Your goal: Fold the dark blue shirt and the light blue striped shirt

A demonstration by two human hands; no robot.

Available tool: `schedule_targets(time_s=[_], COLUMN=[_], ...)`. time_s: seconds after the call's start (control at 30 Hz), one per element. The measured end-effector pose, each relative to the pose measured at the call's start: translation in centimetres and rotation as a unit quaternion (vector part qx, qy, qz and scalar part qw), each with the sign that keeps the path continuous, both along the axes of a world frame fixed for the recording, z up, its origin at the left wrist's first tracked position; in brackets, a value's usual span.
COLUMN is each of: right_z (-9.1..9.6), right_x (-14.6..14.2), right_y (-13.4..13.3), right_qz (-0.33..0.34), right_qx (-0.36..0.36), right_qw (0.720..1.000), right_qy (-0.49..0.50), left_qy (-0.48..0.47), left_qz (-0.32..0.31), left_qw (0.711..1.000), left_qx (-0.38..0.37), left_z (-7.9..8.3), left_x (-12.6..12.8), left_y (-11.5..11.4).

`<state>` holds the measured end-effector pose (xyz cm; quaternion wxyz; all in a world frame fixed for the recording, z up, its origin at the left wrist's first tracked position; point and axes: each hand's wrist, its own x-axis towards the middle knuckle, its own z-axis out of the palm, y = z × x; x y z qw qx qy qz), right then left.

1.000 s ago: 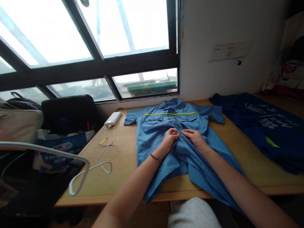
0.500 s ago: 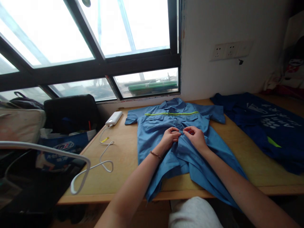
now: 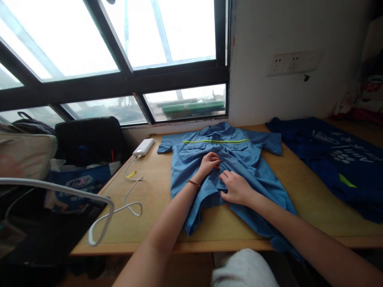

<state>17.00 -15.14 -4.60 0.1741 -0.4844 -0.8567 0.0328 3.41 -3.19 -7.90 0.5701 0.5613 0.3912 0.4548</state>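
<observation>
A light blue short-sleeved work shirt point(image 3: 187, 175) with a yellow-green stripe across the chest lies front up, collar toward the window. My left hand point(image 3: 210, 164) is closed on its front opening, fingertips pinching the cloth just below the chest pockets. Lower and to the right, my right hand point(image 3: 235, 187) holds the front edge of the same shirt, with curled fingers on the cloth and the thumb lower down. Folds bunch around both hands. The shirt's lower right side hangs over the table's near edge. Any button under my fingers is hidden.
The shirt rests on a wooden table point(image 3: 161, 223). On the left are a white power bank point(image 3: 143, 148) and its looping white cable point(image 3: 131, 205). A dark blue garment point(image 3: 329, 159) with white print lies right. Beyond the left edge stand a black chair point(image 3: 89, 139) and bags.
My right hand has left the spot beside my left hand and moved down the shirt front. My left hand has shifted slightly left. The shirt's lower folds have changed shape.
</observation>
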Motion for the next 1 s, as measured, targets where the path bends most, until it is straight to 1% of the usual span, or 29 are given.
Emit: schedule_targets(time_s=[0.1,0.2,0.3,0.4,0.43,0.47,0.5,0.53,0.57,0.6,0.67,0.73,0.77,0.8,0.83,0.87,0.9,0.93,0.97,1.0], right_z=[-0.5,-1.1,-1.3,-0.9,-0.8,-0.7,-0.6,-0.5,-0.5,-0.5,-0.5,-0.4,-0.3,-0.2,-0.1,0.0,0.1,0.1,0.1,0.1], right_x=[0.3,1.0,1.8,2.5,2.7,2.8,2.9,3.0,3.1,3.2,3.5,3.9,4.1,4.4,4.6,4.8,5.0,5.2,5.3,5.5], right_y=[1.0,1.9,2.5,2.7,2.8,2.9,3.0,3.1,3.2,3.3,3.6,3.8,4.0,4.2,4.4,4.7,4.9,5.1,5.3,5.5], right_qz=[-0.027,-0.035,-0.021,-0.004,0.012,0.033,0.055,0.074,0.087,0.091,0.074,0.038,0.021,0.005,-0.008,-0.020,-0.032,-0.044,-0.056,-0.066], right_qx=[-0.004,-0.057,-0.112,-0.123,-0.140,-0.171,-0.217,-0.271,-0.327,-0.377,-0.441,-0.454,-0.449,-0.442,-0.433,-0.422,-0.410,-0.397,-0.382,-0.366], right_qw=[0.999,0.995,0.989,0.987,0.984,0.977,0.963,0.940,0.909,0.871,0.779,0.685,0.645,0.614,0.592,0.580,0.572,0.568,0.567,0.569], right_qy=[0.027,0.075,0.095,0.101,0.109,0.126,0.154,0.193,0.242,0.301,0.440,0.569,0.618,0.654,0.680,0.696,0.709,0.719,0.728,0.734], left_qy=[0.014,0.020,0.029,0.044,0.050,0.055,0.059,0.062,0.065,0.068,0.075,0.082,0.085,0.091,0.102,0.119,0.143,0.172,0.204,0.235], left_qz=[-0.022,-0.033,-0.044,-0.061,-0.065,-0.068,-0.070,-0.070,-0.069,-0.067,-0.058,-0.050,-0.050,-0.050,-0.045,-0.035,-0.028,-0.035,-0.062,-0.111], left_qw=[1.000,0.999,0.998,0.996,0.996,0.995,0.994,0.994,0.993,0.993,0.993,0.993,0.994,0.994,0.994,0.992,0.989,0.984,0.977,0.965], left_qx=[0.014,0.024,0.028,0.039,0.046,0.054,0.060,0.065,0.068,0.070,0.073,0.066,0.056,0.040,0.021,0.004,-0.010,-0.021,-0.030,-0.036], left_z=[-0.1,-0.4,-0.5,-0.4,-0.4,-0.3,-0.3,-0.3,-0.3,-0.3,-0.3,-0.1,0.1,0.5,1.0,1.6,2.2,2.9,3.5,4.0], left_x=[-0.3,-0.3,-0.2,-0.1,-0.1,-0.1,-0.1,-0.1,-0.1,-0.1,-0.1,-0.1,-0.1,-0.2,-0.3,-0.4,-0.4,-0.5,-0.4,-0.3], left_y=[0.9,1.1,1.1,1.0,0.9,0.9,0.8,0.7,0.5,0.4,0.0,-0.4,-0.6,-0.8,-1.0,-1.2,-1.6,-2.0,-2.5,-3.1])
